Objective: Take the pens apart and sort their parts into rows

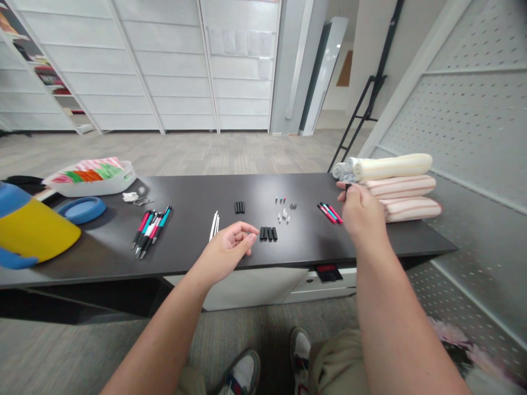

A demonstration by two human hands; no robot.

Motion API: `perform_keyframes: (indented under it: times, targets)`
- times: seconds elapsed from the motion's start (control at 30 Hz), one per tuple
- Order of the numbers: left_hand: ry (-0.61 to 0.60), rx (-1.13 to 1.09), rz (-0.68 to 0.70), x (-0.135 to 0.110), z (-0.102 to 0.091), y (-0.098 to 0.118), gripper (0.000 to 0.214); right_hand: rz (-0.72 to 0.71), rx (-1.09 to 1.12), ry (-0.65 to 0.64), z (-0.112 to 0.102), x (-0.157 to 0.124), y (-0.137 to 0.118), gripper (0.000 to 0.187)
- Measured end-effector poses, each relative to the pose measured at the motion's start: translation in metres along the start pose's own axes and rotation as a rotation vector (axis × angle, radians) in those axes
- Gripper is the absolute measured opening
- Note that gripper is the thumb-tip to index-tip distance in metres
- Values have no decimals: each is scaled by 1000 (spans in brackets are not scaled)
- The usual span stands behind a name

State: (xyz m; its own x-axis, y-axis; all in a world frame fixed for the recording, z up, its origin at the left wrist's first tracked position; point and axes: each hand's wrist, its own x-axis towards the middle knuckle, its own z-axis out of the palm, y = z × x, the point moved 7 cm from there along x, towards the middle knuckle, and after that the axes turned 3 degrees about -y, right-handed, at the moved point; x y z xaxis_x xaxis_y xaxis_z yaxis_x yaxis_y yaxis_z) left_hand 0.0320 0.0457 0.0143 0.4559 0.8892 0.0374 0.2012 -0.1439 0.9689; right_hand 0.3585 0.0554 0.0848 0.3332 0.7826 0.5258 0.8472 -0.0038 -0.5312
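Black pen part (348, 187) pinched in your right hand (362, 213), thumb and fingertips together on it, right of center near the far edge of a dark desk (197, 203), just beside rolled towels (397, 186). Your left hand (226, 249), fingers loosely curled and apart from the thumb, is just beside four black pen barrels (267, 233) and white pen tubes (214, 225).
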Motion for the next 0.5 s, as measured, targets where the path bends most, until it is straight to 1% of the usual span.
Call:
perform_keyframes:
  times: [0.07,0.13,0.2,0.27,0.4,0.5]
  targets:
    - [0,-3,5,0,0,-1,32,18,-76,28,-7,2,4,48]
    - [0,-4,11,0,0,-2,32,-24,-154,6,-5,2,4,45]
    - [-2,-7,16,0,0,-2,31,-86,-207,-67,5,-1,3,41]
    - [-2,-8,21,-1,0,-1,31,-112,-245,-160,20,-8,4,35]
    - [0,7,23,-1,0,0,30,-57,-353,-284,47,-20,4,24]
    - [5,8,20,-1,0,-1,30,-46,-448,-324,57,-25,-2,20]
